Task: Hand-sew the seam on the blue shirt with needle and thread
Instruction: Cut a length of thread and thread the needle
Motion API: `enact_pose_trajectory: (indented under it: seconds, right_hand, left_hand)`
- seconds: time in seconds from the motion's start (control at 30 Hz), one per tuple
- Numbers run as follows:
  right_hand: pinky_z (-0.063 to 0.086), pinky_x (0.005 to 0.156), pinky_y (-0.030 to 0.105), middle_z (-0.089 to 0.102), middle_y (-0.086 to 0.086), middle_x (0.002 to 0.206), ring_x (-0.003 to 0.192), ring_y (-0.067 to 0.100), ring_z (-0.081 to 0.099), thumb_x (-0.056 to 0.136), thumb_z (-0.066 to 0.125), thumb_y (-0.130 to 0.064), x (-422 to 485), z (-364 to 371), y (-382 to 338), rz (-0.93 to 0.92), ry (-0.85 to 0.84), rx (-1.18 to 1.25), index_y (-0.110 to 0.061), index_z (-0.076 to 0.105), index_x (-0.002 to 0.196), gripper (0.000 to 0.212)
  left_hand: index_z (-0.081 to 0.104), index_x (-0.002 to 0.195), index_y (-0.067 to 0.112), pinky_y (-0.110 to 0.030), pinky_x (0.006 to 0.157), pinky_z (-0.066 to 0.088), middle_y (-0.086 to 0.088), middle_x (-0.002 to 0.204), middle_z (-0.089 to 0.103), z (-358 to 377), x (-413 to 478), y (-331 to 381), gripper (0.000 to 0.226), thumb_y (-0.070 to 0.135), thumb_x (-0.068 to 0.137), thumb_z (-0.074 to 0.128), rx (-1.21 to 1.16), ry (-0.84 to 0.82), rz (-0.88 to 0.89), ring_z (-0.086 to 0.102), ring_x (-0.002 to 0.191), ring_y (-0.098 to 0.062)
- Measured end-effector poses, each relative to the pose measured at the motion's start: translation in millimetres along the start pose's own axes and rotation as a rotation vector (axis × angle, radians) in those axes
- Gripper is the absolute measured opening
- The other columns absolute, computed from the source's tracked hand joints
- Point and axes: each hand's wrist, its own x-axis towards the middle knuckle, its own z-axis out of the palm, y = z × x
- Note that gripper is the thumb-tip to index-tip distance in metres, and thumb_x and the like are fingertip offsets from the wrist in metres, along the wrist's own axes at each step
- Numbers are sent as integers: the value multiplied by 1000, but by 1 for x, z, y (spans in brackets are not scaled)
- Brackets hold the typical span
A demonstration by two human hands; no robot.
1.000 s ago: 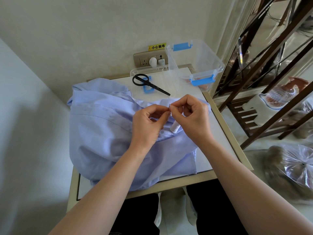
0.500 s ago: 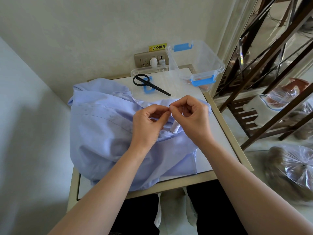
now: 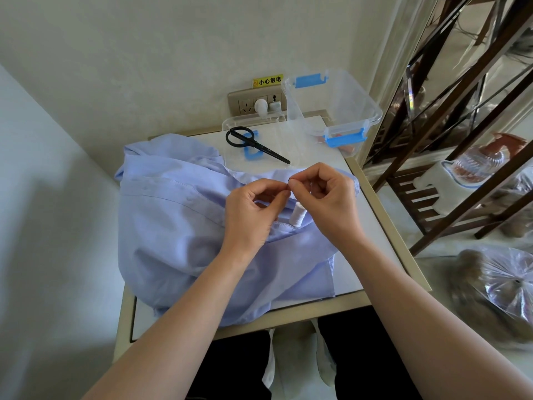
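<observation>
Blue shirt beneath, the left hand seems to pinch thread and the right hand a barely visible needle, mid-threading; next calls for a steady pull-through.

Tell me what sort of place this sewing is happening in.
Probably a corner of a home: a small white-topped table pushed against a wall with a beige socket panel, a dark wooden shelf rack beside it, and a clear plastic storage box with blue latches.

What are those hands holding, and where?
The right hand pinches a likely needle near one end; the left hand pinches something too fine to see.
</observation>
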Motion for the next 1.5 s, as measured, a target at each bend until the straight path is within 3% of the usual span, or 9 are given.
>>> enact_pose_trajectory:
  seconds: [0.5,0.63,0.9,1.27,1.5]
  right_hand:
    - [30,50,19,49,-17,53,52,12,33,87,68,-5,0,-1,-2,54,-43,18,-22,65,76,21]
    - [31,51,24,48,-15,54,54,18,35,88,67,-7,0,-2,-1,64,-61,20,-22,65,77,18]
    - [30,51,21,48,-16,52,54,13,34,90,65,-6,1,-3,0,74,-88,16,-21,64,77,19]
    - [28,51,20,47,-7,54,54,13,33,89,68,-9,3,-5,3,71,-158,-14,-19,66,78,15]
    - [30,51,14,54,-22,53,51,5,33,89,68,-6,3,-6,2,88,-191,-30,-19,63,76,18]
  left_hand:
    - [77,90,14,-36,75,58,7,84,74,-2,-2,4,5,13,87,73,103,2,49,69,78,-12]
    - [77,90,15,-39,75,58,8,83,74,-3,-2,3,6,13,86,73,106,-8,60,69,78,-13]
    - [72,100,20,-46,73,59,7,83,73,-7,0,4,14,19,86,68,22,24,15,71,77,-17]
    - [70,83,15,-21,61,51,9,80,68,-11,6,11,5,10,83,69,330,35,321,61,69,-7]
    - [67,79,14,-30,59,52,4,76,64,-10,8,9,3,11,81,67,435,49,410,58,67,-7]
